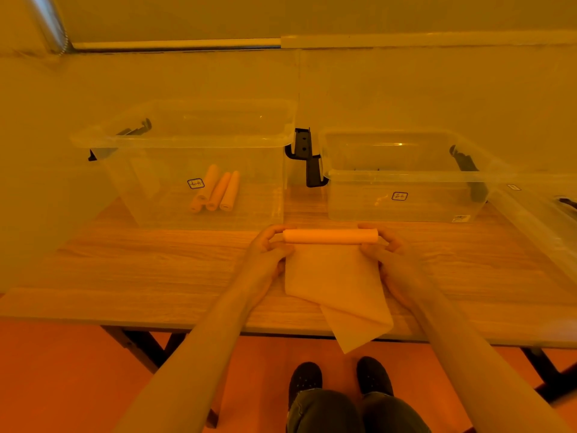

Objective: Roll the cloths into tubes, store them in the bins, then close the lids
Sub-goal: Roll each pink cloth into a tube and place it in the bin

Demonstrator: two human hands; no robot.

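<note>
While gripped by both hands — left hand (265, 254), right hand (387, 254) — cloth (331, 270) lies half-rolled.

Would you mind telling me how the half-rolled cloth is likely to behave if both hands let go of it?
The cloth looks thin and floppy: its loose corner droops over the table edge. Its rolled part would probably loosen, since only the left hand and right hand hold it. It seems light.

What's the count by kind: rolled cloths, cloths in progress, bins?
Rolled cloths in the left bin: 3
Cloth in progress, half rolled, held by left hand and right hand: 1
Bins, left and right: 2
Total: 6
</note>
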